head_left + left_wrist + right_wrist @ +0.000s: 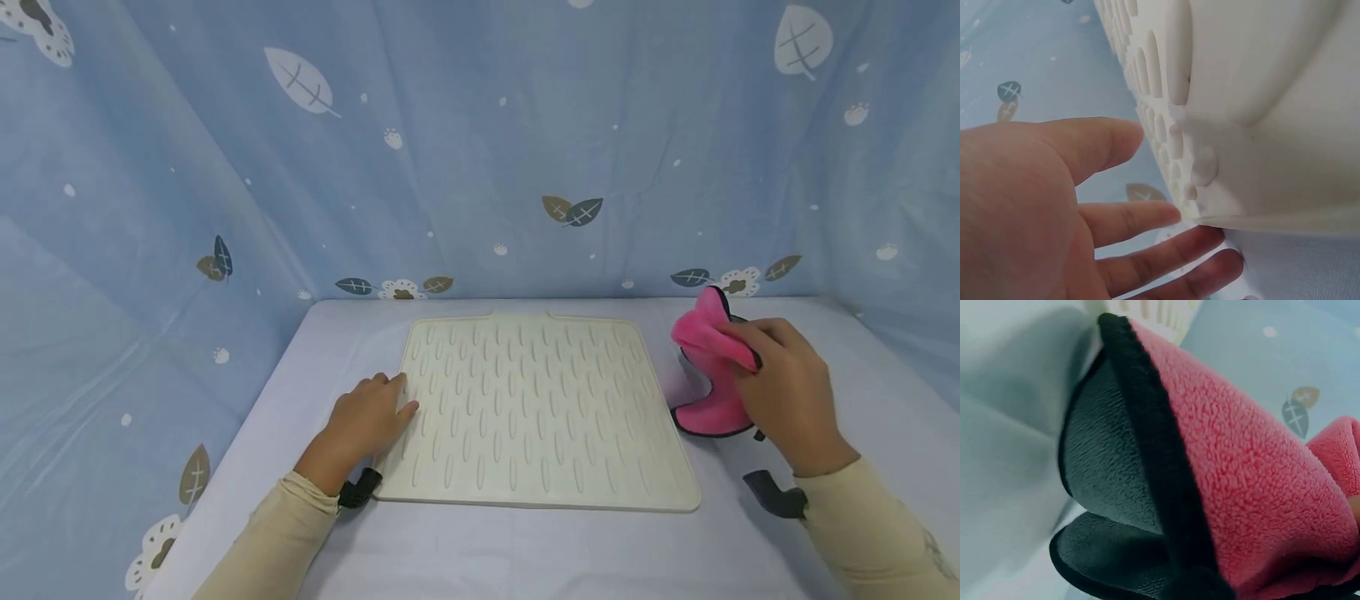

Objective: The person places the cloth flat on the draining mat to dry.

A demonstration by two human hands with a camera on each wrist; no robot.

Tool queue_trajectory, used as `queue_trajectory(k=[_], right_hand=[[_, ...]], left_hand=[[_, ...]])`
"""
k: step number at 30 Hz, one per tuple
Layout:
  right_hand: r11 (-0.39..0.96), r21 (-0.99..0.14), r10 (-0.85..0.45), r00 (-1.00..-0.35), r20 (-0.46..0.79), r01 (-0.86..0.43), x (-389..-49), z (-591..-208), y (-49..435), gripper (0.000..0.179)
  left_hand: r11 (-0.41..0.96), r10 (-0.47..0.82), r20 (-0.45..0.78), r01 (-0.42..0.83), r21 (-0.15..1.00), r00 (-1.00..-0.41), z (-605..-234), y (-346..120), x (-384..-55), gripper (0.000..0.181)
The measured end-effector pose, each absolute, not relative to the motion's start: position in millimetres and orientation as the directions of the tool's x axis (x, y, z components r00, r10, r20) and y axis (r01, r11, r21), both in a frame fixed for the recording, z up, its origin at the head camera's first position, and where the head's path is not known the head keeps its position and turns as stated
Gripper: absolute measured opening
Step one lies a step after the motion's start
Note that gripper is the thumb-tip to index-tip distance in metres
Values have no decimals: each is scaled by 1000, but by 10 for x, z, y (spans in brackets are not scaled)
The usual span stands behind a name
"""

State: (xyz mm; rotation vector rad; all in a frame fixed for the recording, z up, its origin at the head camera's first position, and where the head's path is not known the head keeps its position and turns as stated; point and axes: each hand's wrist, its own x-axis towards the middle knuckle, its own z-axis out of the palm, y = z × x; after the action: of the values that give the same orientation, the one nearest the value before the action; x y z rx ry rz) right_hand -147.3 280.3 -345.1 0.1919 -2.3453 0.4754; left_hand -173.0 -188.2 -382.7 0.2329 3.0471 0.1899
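Note:
A cream ridged drying mat (pixel 525 417) lies flat on the white-covered table. My left hand (pixel 367 417) is at its left edge, and the left wrist view shows that hand's fairly straight fingers (pixel 1166 259) against the mat's rim, the thumb apart from them. My right hand (pixel 787 387) grips a cleaning cloth (pixel 723 392), pink on one side and dark grey on the other, with black edging. It hangs bunched just beyond the mat's right side. Close up in the right wrist view, the plush cloth (pixel 1241 469) droops in folds and hides most of that hand.
White cloth covers the table (pixel 480 550). Blue curtain fabric (pixel 465 167) with leaf and flower prints rises along the back and both sides. Black wrist straps (pixel 776 496) stick out near the cuffs.

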Motion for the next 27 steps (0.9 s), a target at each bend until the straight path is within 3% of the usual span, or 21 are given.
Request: queue_trajectory(k=[27], right_hand=[[837, -198, -172, -589, 790, -510, -1682, -3048, 2117, 43]], left_hand=[[981, 152, -80, 141, 132, -985, -3816, -1890, -1739, 60]])
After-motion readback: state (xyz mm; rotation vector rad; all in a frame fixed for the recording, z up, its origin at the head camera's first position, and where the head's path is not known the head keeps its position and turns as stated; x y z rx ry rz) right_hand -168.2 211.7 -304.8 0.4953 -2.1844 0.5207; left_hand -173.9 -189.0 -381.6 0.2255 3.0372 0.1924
